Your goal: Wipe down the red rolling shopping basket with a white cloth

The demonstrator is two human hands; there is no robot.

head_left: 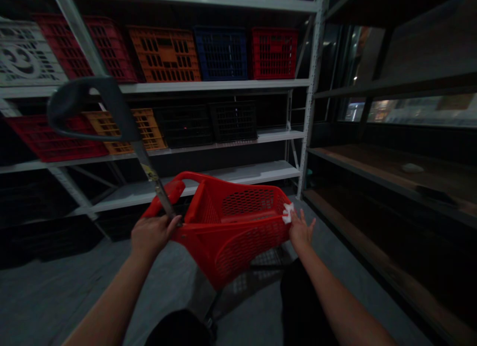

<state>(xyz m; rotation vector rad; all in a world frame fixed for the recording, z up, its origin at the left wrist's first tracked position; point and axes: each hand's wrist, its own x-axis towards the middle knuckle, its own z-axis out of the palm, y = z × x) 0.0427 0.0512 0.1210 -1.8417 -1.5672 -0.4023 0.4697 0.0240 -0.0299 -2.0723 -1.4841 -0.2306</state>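
Observation:
A red plastic shopping cart with perforated basket sides stands on the floor in front of me. My left hand is closed at its handle end, on the rim by the foot of a metal pole. A dark grey loop handle sits partway up that pole; its top runs out of view. At the cart's far right corner, my right hand pinches a crumpled white tissue against the rim, some fingers spread. Part of the grip of each hand is hidden.
White metal shelving ahead carries an orange crate, a blue crate, a red crate and several others. Dark shelves with a small pale object run along the right. My knees flank the cart.

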